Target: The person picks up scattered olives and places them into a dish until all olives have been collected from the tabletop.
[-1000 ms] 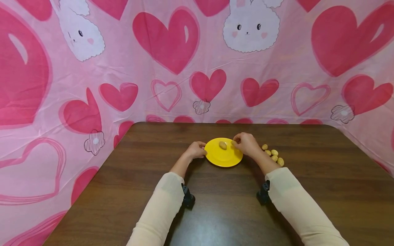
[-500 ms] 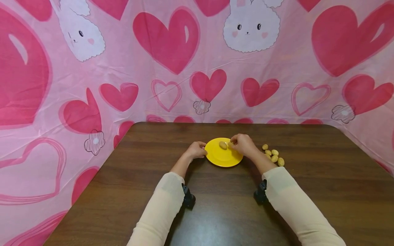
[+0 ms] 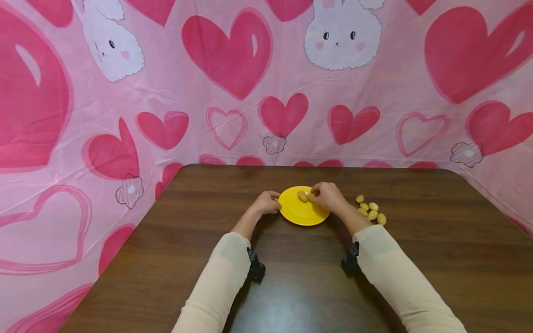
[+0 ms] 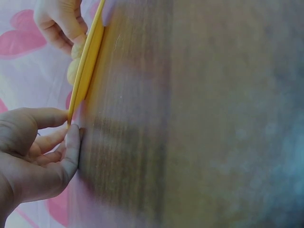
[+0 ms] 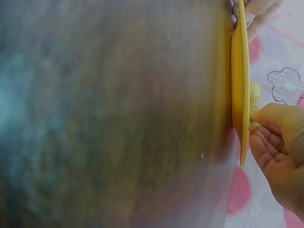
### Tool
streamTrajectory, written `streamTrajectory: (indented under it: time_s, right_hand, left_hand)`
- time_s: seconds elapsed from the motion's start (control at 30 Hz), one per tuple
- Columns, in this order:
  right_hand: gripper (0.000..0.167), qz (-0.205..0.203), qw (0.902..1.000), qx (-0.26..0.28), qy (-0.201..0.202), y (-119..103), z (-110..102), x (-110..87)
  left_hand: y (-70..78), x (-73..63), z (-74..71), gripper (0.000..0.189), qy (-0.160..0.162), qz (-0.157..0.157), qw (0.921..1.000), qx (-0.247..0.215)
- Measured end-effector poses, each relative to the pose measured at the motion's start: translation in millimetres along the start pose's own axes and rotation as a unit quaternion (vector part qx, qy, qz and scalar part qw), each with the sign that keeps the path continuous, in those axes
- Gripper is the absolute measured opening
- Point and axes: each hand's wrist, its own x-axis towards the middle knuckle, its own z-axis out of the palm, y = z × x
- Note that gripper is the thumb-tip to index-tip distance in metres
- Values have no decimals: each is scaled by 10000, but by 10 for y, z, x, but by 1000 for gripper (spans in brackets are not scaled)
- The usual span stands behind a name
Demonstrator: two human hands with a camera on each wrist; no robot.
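A yellow plate (image 3: 301, 216) lies on the wooden table, its rim pinched at the left edge between the thumb and fingers of my left hand (image 3: 267, 202). On the far part of the plate rests one small potato (image 3: 302, 196). Just right of it, my right hand (image 3: 330, 196) pinches a second small potato (image 3: 311, 197) between thumb and fingertips, low over the plate. In the right wrist view the held potato (image 5: 253, 125) is partly hidden by the fingers. The left wrist view has both potatoes side by side on the plate's upper face.
Several more small potatoes (image 3: 372, 206) lie in a loose group on the table (image 3: 300, 286), right of the plate and beside my right forearm. A pink cloth (image 3: 233, 138) with hearts and rabbits hangs behind the table's far edge.
My right hand has moved slightly left with its potato, bringing it beside the one on the plate. My left hand stays at the rim.
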Motion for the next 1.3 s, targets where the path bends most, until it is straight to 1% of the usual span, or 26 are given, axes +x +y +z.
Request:
streamTrajectory:
  time_s: [0.23, 0.47, 0.7, 0.97, 1.13, 1.3]
  right_hand:
    - [22, 49, 9999, -93, -126, -2, 22, 23]
    - [21, 242, 9995, 45, -172, -24, 22, 28]
    - [22, 242, 9995, 32, -178, -21, 24, 32]
    - [22, 221, 9996, 33, -148, -17, 17, 31]
    - [23, 288, 9994, 91, -182, -13, 23, 26]
    - [22, 232, 9994, 149, -212, -3, 14, 22]
  left_hand:
    - [-3, 25, 8, 45, 1, -43, 10000, -33]
    - [-2, 9, 15, 44, 18, -21, 10000, -13]
    - [-16, 48, 7, 44, -33, -27, 9999, -107]
    - [11, -19, -2, 45, -10, 22, 10000, 48]
    - [17, -30, 5, 45, 17, -1, 10000, 60]
    - [16, -34, 9, 45, 39, -1, 10000, 39]
